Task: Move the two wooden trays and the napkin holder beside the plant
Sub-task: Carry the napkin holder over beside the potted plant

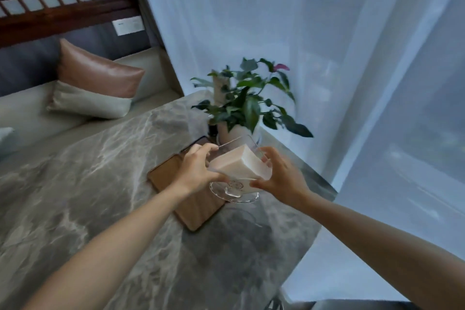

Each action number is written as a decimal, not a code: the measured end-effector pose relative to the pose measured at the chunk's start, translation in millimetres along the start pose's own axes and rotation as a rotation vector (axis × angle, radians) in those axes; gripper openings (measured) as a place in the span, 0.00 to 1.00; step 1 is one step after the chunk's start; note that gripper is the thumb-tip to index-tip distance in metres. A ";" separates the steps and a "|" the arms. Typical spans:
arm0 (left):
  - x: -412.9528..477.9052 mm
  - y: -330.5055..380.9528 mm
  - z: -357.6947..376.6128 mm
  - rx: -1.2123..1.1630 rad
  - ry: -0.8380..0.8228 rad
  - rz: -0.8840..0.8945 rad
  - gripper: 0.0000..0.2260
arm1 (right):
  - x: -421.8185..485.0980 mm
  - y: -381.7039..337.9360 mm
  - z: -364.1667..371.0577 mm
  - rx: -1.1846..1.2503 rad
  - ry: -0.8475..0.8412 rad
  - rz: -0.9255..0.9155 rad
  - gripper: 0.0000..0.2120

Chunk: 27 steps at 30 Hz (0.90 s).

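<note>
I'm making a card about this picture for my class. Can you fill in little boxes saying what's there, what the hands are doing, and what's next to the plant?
place: grey marble table by a sheer curtain
left hand: grips the napkin holder's left side
right hand: grips its right side
napkin holder: clear, tilted, full of white napkins
plant: potted, at the table's far corner, just behind the holder
wooden tray: flat on the table, under the left hand
second tray: partly hidden, hard to tell

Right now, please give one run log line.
left hand: grips napkin holder | right hand: grips it too | wooden tray: beside plant
</note>
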<state>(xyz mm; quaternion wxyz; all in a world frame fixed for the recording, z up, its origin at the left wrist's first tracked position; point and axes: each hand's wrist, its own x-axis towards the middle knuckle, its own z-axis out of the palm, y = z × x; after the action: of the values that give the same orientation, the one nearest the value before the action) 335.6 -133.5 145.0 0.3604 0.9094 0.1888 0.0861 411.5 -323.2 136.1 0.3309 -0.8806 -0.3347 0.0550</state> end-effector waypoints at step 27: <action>125.9 104.8 200.0 0.041 -0.533 0.125 0.37 | -15.8 169.4 -63.2 -0.039 0.149 0.548 0.36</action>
<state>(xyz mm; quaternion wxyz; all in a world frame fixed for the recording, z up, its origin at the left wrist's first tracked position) 538.7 -277.1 74.6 0.3726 0.9171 0.0326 -0.1380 513.1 -461.9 78.1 0.3104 -0.9461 -0.0600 0.0708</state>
